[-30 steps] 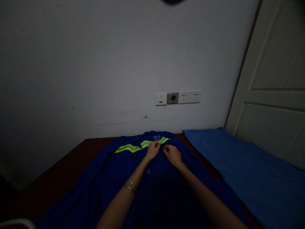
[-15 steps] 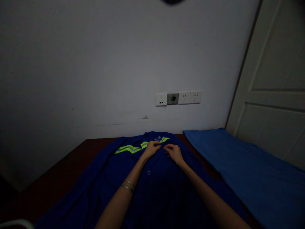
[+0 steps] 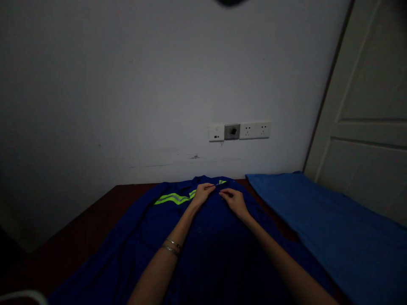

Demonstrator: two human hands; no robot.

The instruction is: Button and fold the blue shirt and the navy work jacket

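A dark blue work jacket [image 3: 152, 237] with yellow-green reflective strips [image 3: 173, 198] lies spread on the dark red tabletop. On its upper front, my left hand [image 3: 202, 194] is closed in a pinch on the jacket's front edge near the chest strip. Just to its right, my right hand [image 3: 234, 201] has thumb and forefinger pinched together close above the cloth. What lies between those fingertips is too small and dark to make out. A small gap separates the two hands.
Right of the jacket lies a lighter blue cloth [image 3: 333, 220], beside a panelled door [image 3: 365, 169]. Behind the dark red tabletop [image 3: 104, 207] rises a pale wall with sockets [image 3: 254, 130]. A pale curved edge shows at the lower left corner.
Both hands have shifted slightly up along the jacket front, and the cloth by the chest strip is lifted or folded. The emblem there is now mostly hidden, and the lower button ring looks fainter.
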